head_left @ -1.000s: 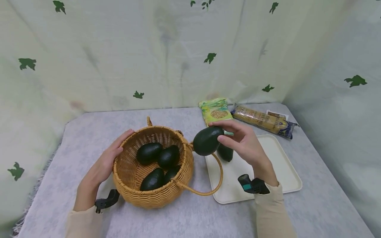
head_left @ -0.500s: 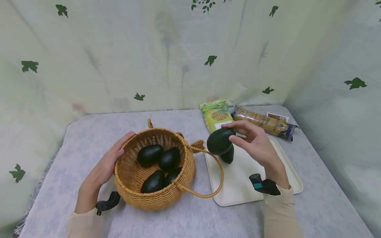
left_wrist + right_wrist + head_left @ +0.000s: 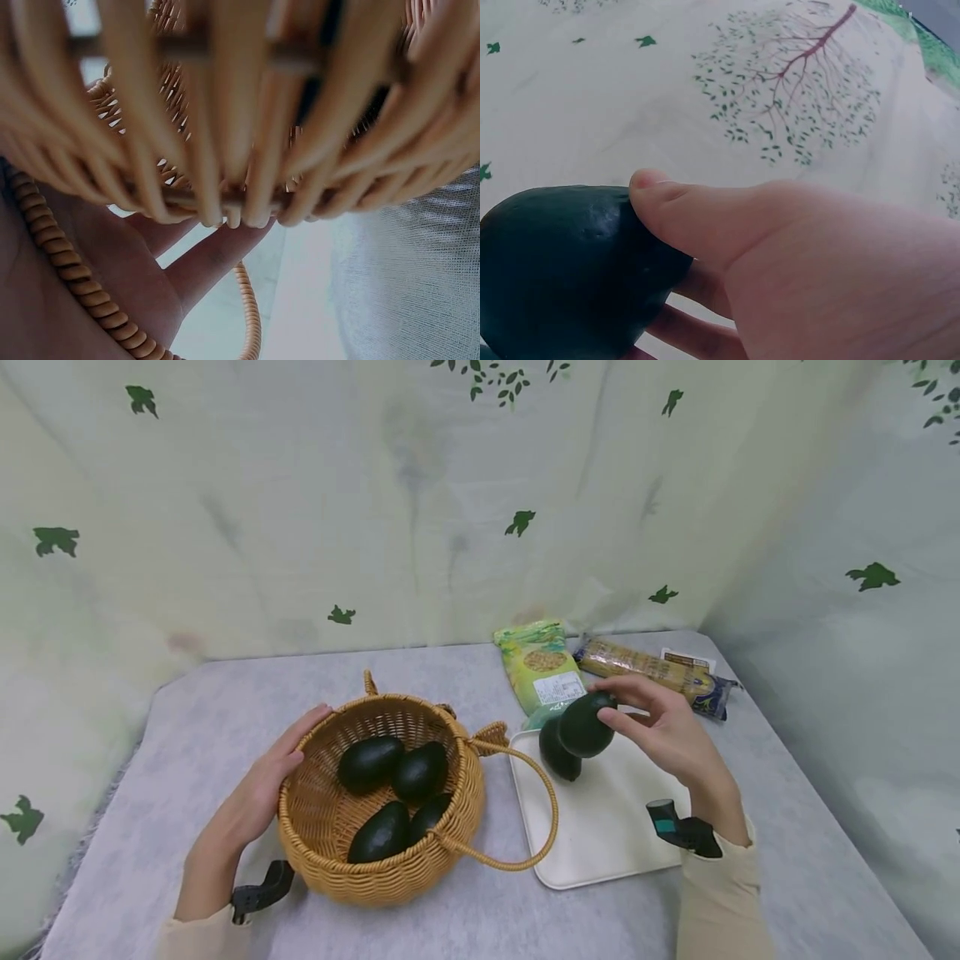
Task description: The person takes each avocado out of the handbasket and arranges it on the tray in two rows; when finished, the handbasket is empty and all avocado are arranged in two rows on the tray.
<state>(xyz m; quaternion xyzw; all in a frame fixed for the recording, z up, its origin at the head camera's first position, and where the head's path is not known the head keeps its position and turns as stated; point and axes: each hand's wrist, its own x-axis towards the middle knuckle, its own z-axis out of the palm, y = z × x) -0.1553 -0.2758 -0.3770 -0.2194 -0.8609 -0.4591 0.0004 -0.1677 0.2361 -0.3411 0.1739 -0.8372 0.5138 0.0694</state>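
In the head view my right hand [image 3: 663, 727] pinches a dark green avocado [image 3: 585, 727] over the far left part of a white tray [image 3: 592, 835]. Behind the held fruit, a second avocado [image 3: 557, 753] is partly covered by it. The right wrist view shows my thumb [image 3: 667, 202] pressed on the skin of the held avocado [image 3: 562, 270], fingers beneath. My left hand [image 3: 262, 785] rests with fairly straight fingers against the left side of a round wicker basket [image 3: 382, 885]. Several avocados [image 3: 370, 764] lie inside the basket.
A looped wicker handle [image 3: 551, 810] sticks out from the basket's right side over the tray edge. Behind the tray lie a green-yellow bag [image 3: 532, 664] and a long packet of pasta [image 3: 637, 664]. A patterned cloth backdrop [image 3: 420, 527] stands behind the table.
My right hand has moved right with the avocado, from beside the basket's rim to over the tray. My left hand stays on the basket. The head view has tilted slightly upward.
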